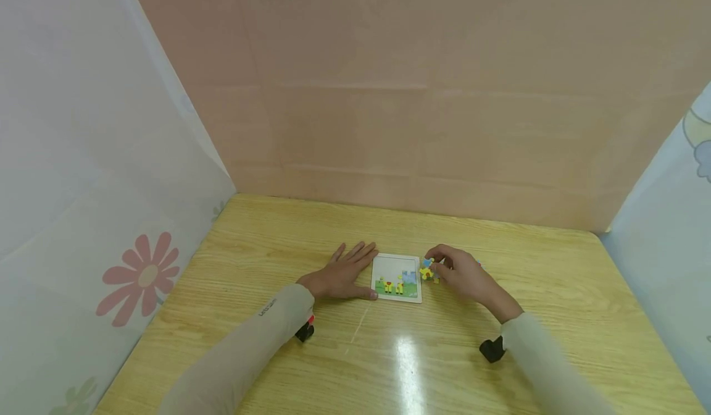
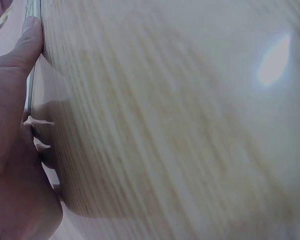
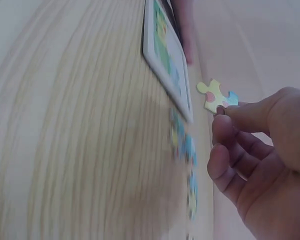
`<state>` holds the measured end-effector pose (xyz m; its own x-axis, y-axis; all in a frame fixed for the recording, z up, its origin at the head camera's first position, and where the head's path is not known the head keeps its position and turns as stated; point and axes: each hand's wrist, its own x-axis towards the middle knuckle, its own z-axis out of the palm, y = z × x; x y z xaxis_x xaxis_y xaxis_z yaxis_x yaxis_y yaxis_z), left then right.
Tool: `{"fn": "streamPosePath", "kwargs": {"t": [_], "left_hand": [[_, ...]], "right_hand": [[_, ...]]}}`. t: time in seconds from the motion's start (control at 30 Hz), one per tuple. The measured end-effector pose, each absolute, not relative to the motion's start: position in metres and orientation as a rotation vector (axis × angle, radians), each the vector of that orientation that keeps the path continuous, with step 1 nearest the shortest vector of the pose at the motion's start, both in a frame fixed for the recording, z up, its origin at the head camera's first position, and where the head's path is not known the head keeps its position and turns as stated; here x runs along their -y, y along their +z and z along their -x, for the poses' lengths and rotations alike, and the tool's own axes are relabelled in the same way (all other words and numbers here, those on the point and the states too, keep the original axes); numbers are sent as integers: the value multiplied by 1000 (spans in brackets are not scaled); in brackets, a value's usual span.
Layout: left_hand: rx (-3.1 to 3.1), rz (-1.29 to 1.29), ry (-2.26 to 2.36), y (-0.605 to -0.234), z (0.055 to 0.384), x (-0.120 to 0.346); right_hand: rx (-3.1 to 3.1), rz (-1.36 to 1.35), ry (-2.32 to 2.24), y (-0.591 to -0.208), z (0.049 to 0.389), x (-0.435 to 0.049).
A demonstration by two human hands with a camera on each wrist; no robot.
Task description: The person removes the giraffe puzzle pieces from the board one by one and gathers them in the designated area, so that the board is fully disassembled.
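A white-framed puzzle tray (image 1: 391, 265) lies flat on the table. Its lower part holds fitted pieces with yellow animals on green (image 1: 389, 288), and a blue piece (image 1: 409, 276) sits at the right. My left hand (image 1: 343, 277) rests with fingers spread at the tray's left side, thumb by the lower left corner. Between thumb and fingertips, my right hand (image 1: 462, 273) pinches a yellow, red and blue jigsaw piece (image 3: 215, 96), raised just right of the tray. Loose jigsaw pieces (image 3: 177, 135) lie beside the tray under that hand, partly hidden by it in the head view.
The wooden table (image 1: 266, 236) shows a bright light reflection (image 1: 408, 372) near the front. A plain backdrop (image 1: 416, 125) stands behind it, with patterned sheets (image 1: 83, 155) at the sides. Black wrist-worn devices (image 1: 492, 349) hang below the sleeves.
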<state>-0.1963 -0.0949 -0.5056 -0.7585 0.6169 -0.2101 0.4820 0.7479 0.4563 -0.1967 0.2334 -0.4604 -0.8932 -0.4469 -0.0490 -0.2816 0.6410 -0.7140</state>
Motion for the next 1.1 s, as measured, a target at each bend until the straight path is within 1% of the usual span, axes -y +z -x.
{"fn": "streamPosePath", "kwargs": {"t": [0.27, 0.47, 0.8, 1.1], "left_hand": [[-2612, -849, 537, -502, 195, 96], [-2619, -851, 522, -502, 195, 97], [-2618, -843, 519, -501, 194, 96], [-2611, -841, 533, -501, 193, 93]], "right_hand": [[-2713, 561, -1039, -461, 194, -269], [-2704, 573, -995, -464, 193, -283], [-2677, 637, -974, -476, 199, -284], [-2653, 568, -947, -473, 198, -279]]}}
